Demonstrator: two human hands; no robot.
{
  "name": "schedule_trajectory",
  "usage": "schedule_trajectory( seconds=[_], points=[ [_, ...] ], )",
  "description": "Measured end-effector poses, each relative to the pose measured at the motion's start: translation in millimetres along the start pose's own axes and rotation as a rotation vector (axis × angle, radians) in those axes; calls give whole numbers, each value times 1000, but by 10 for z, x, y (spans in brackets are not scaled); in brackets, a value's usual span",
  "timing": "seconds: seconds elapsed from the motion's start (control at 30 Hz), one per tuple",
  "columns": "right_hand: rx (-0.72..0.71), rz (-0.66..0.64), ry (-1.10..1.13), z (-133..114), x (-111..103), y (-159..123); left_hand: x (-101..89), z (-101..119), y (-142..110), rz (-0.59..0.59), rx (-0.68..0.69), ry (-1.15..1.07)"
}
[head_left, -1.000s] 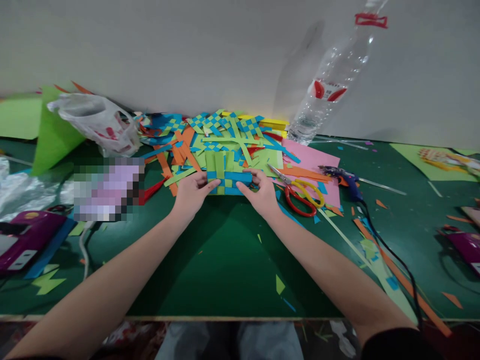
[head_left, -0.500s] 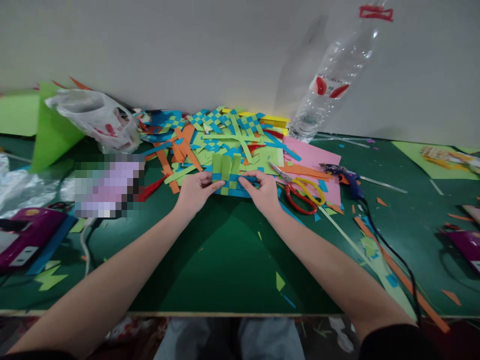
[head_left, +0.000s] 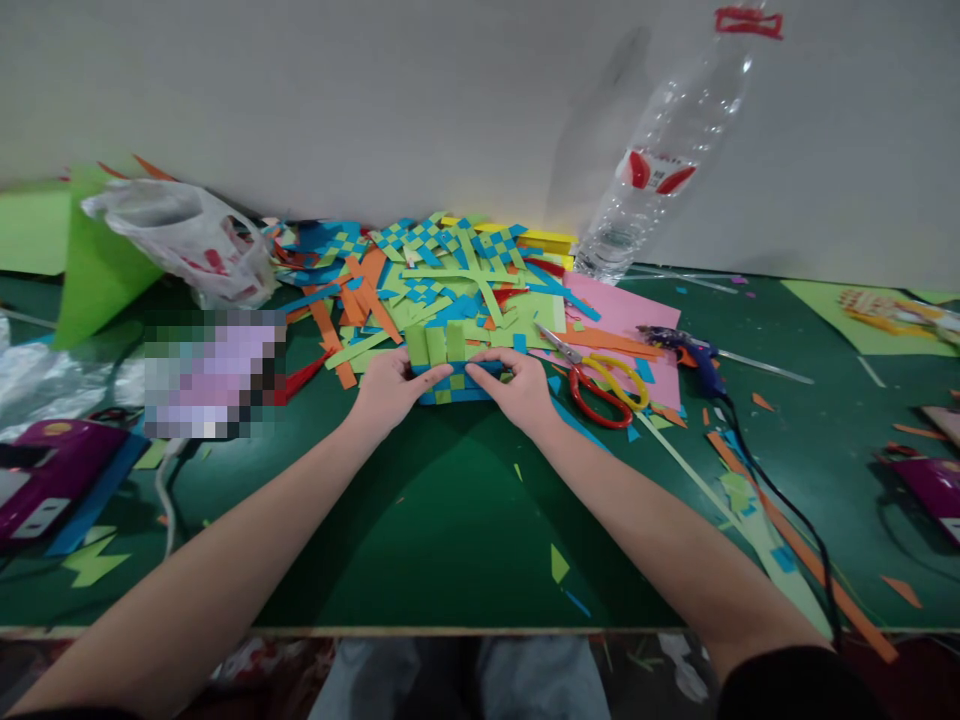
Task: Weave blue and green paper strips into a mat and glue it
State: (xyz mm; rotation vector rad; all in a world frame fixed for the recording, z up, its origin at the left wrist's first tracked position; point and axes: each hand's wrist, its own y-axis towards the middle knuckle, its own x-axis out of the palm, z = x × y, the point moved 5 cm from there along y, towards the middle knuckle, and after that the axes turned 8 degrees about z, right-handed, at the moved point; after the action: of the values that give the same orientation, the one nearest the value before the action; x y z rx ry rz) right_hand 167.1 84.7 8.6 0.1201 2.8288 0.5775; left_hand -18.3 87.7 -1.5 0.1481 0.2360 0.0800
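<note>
Head camera, looking down: both my hands are nearly closed in a pinch on a small woven piece of blue and light-green paper strips (head_left: 457, 392), held low over the green tabletop (head_left: 450, 520), in front of the loose pile of blue, green and orange paper strips (head_left: 371, 285). My left hand (head_left: 386, 395) has the left end, its thumb lying across the front; my right hand (head_left: 517, 385) has the right end, its thumb pressed on the blue band near the middle. Most of my fingers are behind the paper, so I cannot tell exactly how they bear on it, nor whether the lower edge touches the table. As I judge it, the step in hand is handling the weave so its rows lie snug. That calls for even, light thumb pressure, since paper like this probably creases if squeezed hard. The flat light-green strips (head_left: 435, 345) standing up from the top edge have free ends, so I should avoid twisting the piece, or they could slip sideways. Drawing both ends level would help the checks line up. The scissors with red and yellow handles (head_left: 577, 360) lie just beside my right hand, so my knuckles need care there.
</note>
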Motion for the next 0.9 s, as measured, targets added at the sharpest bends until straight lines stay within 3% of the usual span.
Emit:
schedule_trajectory(
  seconds=[0.2,0.43,0.7,0.8,0.9],
  points=[
    [-64,-124,-40,-72,58,-35,-39,64,-21,61,7,76],
    [-129,-132,-78,-81,77,-37,-68,113,-34,142,29,96],
    [-120,-150,-73,-74,101,-59,-65,86,-31,128,30,81],
    [-130,-116,-96,-66,86,-51,-49,58,-23,124,38,3],
    [-99,4,-87,-32,23,-24,-88,14,4,215,62,-82]
  ],
)
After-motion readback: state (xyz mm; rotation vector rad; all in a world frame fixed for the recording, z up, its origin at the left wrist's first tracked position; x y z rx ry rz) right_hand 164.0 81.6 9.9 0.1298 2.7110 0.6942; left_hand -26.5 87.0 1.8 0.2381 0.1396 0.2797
